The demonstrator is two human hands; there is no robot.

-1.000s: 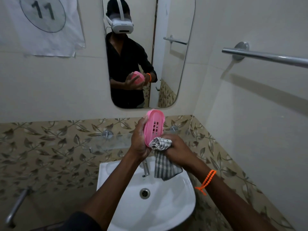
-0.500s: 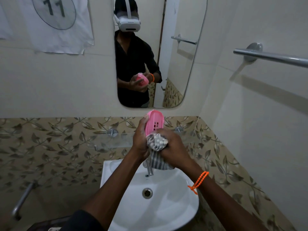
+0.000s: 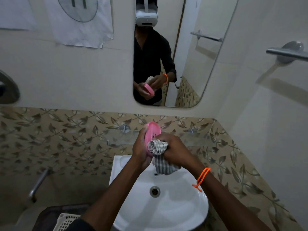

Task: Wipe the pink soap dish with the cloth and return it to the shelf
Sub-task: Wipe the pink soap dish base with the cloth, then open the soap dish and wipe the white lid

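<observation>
Gripping a bunched wad of the checked cloth (image 3: 157,148), the right hand (image 3: 173,150) is clenched around it and presses it into the open face of the pink soap dish (image 3: 152,135), while a loose tail of the fabric hangs down below the fist. The left hand (image 3: 141,150) grasps the dish from its back and lower rim, standing it nearly on end with its long axis close to vertical and its hollow side turned toward the right hand. Both hands meet above the back edge of the white basin (image 3: 191,212), just over the tap. Wiping looks to be under way, not finished.

Directly behind the dish, and just beyond it toward the wall, runs the glass shelf (image 3: 120,139) on its metal pegs. The return will probably be a short forward reach by the left hand, which already holds the dish and is the nearer of the two; the dish would have to be tipped from upright to flat before it can sit there.

As for writing, a paper sheet (image 3: 80,25) taped to the wall carries a circled number that appears to be 11, its top cut off by the frame. No brand shows on the dish or cloth
</observation>
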